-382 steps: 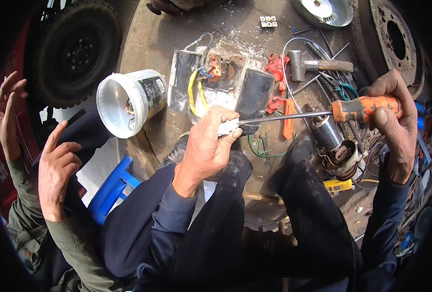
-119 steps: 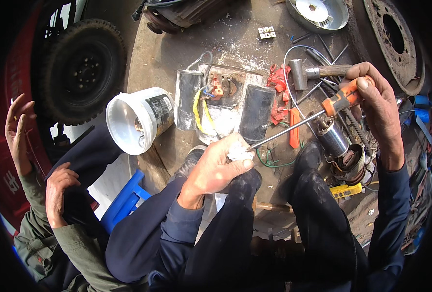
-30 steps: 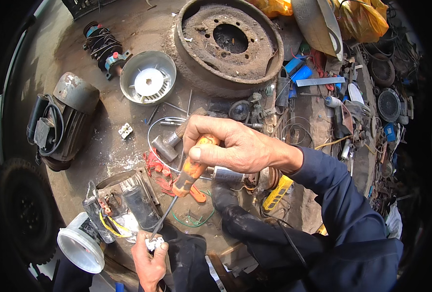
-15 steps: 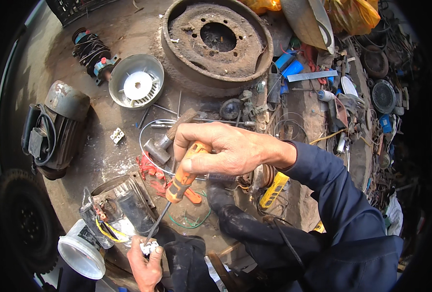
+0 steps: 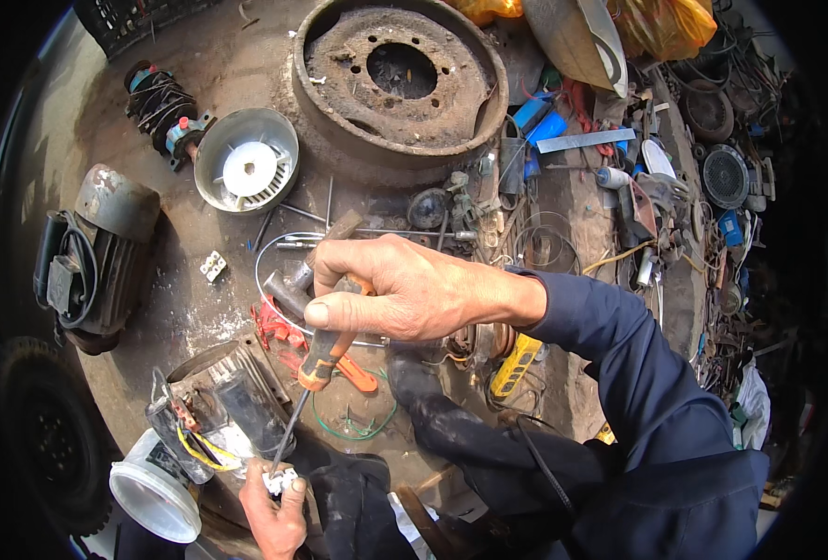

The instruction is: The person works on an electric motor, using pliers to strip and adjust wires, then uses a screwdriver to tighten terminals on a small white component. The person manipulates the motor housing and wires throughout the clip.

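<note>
My right hand (image 5: 400,287) is closed round the orange and grey handle of a screwdriver (image 5: 321,359). Its shaft slants down to a small white terminal block (image 5: 280,482), which my left hand (image 5: 274,518) pinches between thumb and fingers. The tip meets the block; exactly where it sits is too small to tell. Beside my left hand lies an opened electric motor (image 5: 237,392) with a black cylinder, and yellow and red wires. A hammer (image 5: 293,291) lies just beyond my right hand, partly hidden by it. Another white terminal block (image 5: 213,266) rests on the ground.
A rusty wheel rim (image 5: 400,131) stands at the back. Left are a second motor (image 5: 106,252), a round metal housing (image 5: 246,159) and a tyre (image 5: 55,439). A clear plastic tub (image 5: 157,499) is near the left. Scrap and a yellow power strip (image 5: 517,364) lie right.
The screwdriver handle has turned in my right hand, showing more grey, and the grip has shifted slightly. My left hand still holds the terminal block. The whole view has shifted a little.
</note>
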### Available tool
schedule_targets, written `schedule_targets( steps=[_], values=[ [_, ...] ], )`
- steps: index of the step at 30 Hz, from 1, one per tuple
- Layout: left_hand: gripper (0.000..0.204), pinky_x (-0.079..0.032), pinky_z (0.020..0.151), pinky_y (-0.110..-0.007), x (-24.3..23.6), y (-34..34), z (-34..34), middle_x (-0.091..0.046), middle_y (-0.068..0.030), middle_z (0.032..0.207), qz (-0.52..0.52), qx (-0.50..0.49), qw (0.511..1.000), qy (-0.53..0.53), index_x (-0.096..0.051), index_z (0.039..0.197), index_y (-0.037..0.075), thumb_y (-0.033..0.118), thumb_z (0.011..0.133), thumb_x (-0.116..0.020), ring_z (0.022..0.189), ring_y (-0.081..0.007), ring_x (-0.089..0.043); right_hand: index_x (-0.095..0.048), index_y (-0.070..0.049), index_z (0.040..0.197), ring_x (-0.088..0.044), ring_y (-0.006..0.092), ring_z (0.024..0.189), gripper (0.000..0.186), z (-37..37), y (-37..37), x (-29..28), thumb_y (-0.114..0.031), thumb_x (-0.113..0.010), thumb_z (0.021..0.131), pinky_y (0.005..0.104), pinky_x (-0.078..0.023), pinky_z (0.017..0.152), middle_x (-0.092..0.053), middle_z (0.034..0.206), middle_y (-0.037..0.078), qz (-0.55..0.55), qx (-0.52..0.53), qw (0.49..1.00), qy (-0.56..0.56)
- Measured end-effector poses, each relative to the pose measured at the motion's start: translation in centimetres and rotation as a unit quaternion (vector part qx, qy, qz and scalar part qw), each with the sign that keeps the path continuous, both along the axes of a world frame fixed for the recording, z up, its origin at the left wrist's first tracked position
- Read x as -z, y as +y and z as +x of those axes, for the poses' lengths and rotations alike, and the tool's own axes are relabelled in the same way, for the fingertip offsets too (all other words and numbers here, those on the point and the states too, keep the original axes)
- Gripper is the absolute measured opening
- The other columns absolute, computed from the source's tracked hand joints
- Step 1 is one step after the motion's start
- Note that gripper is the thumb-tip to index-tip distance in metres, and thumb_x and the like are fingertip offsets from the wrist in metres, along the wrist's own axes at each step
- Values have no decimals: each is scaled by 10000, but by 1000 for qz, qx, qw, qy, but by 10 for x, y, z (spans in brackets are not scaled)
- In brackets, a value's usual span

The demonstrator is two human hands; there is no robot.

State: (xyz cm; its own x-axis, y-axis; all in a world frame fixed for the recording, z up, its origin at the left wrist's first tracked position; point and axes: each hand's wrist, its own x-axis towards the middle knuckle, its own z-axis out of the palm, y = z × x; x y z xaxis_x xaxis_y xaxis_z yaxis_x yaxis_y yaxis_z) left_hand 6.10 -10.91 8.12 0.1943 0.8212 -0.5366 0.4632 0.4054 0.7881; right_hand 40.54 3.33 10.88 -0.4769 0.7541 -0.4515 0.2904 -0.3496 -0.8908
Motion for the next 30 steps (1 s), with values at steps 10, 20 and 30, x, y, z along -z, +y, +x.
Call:
schedule_targets(
  steps=[10, 20, 30],
  values=[
    [277, -476, 823, -336, 25, -18, -32, -646, -79, 963, 25, -1, 1000, 8, -627, 1134, -28, 79, 914, -756, 878, -172, -555, -623, 11, 1110, -732, 249, 969, 335, -3, 0, 0, -311, -660, 1026, 382, -561, 831, -749, 989, 191, 91, -29, 993, -66],
    [333, -470, 794, -316, 33, -30, -32, -633, -71, 976, 69, -6, 997, 29, -629, 1195, -44, 101, 937, -781, 868, -153, -546, -578, 2, 1112, -688, 237, 918, 338, -10, -5, 15, -284, -711, 989, 382, -561, 840, -699, 1006, 147, 127, 39, 990, 48],
    [222, -470, 660, -293, 9, -5, -9, -641, -38, 775, 17, -50, 999, -16, -607, 965, -13, 139, 944, -767, 708, -114, -560, -644, -7, 1137, -666, 160, 867, 358, 1, 0, 4, -332, -736, 1017, 346, -548, 773, -723, 958, 89, 173, -2, 983, 57]
  ],
)
